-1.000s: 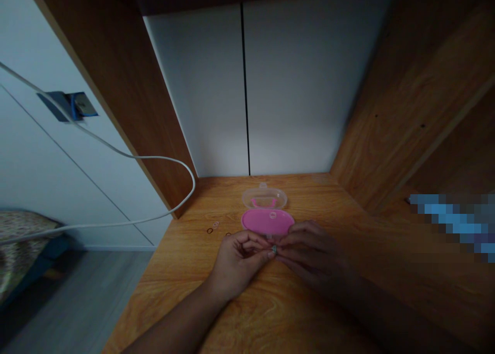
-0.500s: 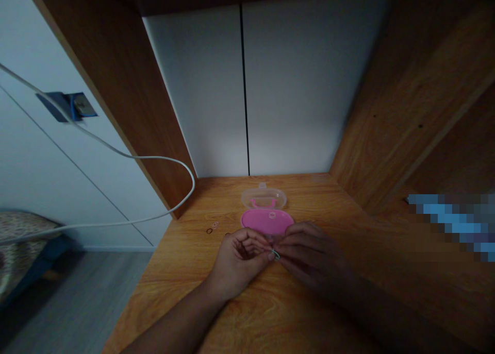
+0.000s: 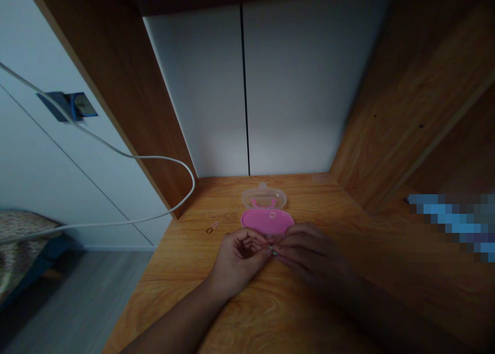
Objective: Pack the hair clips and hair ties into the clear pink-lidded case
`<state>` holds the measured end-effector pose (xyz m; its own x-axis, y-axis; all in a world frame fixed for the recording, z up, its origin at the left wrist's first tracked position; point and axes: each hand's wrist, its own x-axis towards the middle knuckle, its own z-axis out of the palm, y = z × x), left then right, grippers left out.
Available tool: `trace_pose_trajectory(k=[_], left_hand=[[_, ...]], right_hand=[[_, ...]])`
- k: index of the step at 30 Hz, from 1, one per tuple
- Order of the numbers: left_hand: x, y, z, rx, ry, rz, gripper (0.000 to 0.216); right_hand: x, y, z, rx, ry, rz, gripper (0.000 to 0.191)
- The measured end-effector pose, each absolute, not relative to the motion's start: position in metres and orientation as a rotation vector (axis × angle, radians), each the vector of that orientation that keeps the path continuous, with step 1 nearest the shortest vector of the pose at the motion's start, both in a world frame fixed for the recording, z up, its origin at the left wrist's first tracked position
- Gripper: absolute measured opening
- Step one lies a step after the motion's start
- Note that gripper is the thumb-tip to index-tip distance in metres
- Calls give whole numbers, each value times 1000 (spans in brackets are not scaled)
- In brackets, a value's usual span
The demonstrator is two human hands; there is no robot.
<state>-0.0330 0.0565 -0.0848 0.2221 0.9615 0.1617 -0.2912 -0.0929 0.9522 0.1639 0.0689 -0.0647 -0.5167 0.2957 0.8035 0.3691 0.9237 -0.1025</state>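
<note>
Between the fingertips of both hands is a small pale-green hair tie (image 3: 273, 251), mostly covered by the fingers. My left hand (image 3: 238, 264) pinches it from the left, with thumb and index finger together and the other fingers curled. My right hand (image 3: 315, 251) grips it from the right with its fingertips close together. Just beyond the hands stands an oval pink box (image 3: 257, 221) with a small light ring-shaped hair tie (image 3: 272, 215) in it. Its clear lid (image 3: 264, 193), with a pink handle, lies tipped back behind it.
Left of the box, a dark hair tie (image 3: 209, 231) and small pink ones (image 3: 215, 224) lie on the wooden desk (image 3: 185, 271). Another dark loop shows partly by my left hand. A white cable (image 3: 193, 181) hangs in front of the left side panel (image 3: 154, 153).
The fingers have drawn closer together on the hair tie, and less of its loop shows. Box, lid and loose hair ties have stayed in place.
</note>
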Motion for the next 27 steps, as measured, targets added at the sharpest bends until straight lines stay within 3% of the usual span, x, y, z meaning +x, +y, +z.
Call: trace_pose_trajectory(k=[7, 19, 27], left_hand=[[-33, 54, -84, 1285, 808, 1239, 19], [-36, 54, -80, 1317, 876, 1258, 19], [-47, 54, -75, 1595, 1192, 1516, 11]], right_hand=[[164, 72, -65, -500, -2155, -187, 8], [170, 67, -66, -592, -2188, -238, 20], [184, 87, -76, -967, -2029, -164, 14]])
